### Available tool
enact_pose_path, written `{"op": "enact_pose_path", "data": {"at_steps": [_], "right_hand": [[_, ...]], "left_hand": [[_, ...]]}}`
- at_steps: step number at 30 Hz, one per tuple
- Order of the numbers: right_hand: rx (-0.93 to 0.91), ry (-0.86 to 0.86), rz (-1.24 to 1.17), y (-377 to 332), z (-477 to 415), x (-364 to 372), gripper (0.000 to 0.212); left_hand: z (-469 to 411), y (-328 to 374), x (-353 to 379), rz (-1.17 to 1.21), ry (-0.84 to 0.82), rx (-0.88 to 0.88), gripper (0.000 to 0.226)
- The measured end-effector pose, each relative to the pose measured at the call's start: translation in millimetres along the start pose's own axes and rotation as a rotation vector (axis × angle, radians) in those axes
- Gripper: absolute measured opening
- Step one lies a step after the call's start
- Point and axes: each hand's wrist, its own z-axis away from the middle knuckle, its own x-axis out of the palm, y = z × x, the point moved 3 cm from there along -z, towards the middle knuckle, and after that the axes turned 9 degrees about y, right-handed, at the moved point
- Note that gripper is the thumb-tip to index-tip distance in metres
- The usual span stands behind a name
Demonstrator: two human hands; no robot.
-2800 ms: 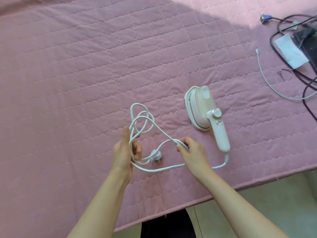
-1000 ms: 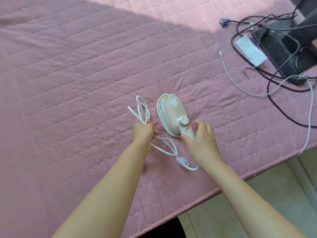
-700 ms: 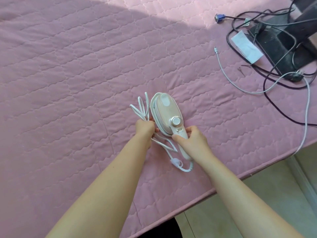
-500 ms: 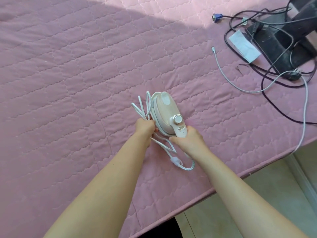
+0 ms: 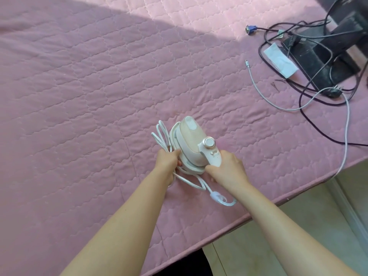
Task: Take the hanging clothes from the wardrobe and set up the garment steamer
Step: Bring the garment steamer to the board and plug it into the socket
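Near the bed (image 5: 79, 96) edge, right hand (image 5: 227, 168) is gripping the garment steamer (image 5: 191, 144) by its rigid handle; left hand (image 5: 167, 162) is clutching the floppy bundled cord (image 5: 162, 136). Probably light, hard plastic.

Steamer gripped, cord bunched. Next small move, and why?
Probably lift both hands together off the quilt. The right hand is closed on the steamer at its handle, the left hand clutches the looped cord, but the plug end trails loose and may drag or snag.
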Motion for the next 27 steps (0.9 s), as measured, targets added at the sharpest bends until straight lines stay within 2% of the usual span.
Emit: {"op": "enact_pose_path", "data": {"at_steps": [9,14,27], "right_hand": [[-0.100,-0.007,-0.005,-42.5,68.7,-31.3,0.015],[-0.130,0.016,0.003,-75.1,114.9,-64.9,0.011],[-0.318,0.020,-0.021,-158.6,227.5,-140.3,0.018]], "left_hand": [[49.3,0.8,-78.8,0.110,0.053,0.019,0.007],[89.8,20.8,-135.4,0.270,0.091,0.003,0.007],[247.9,39.9,-269.0,0.537,0.203,0.081,0.007]]}}
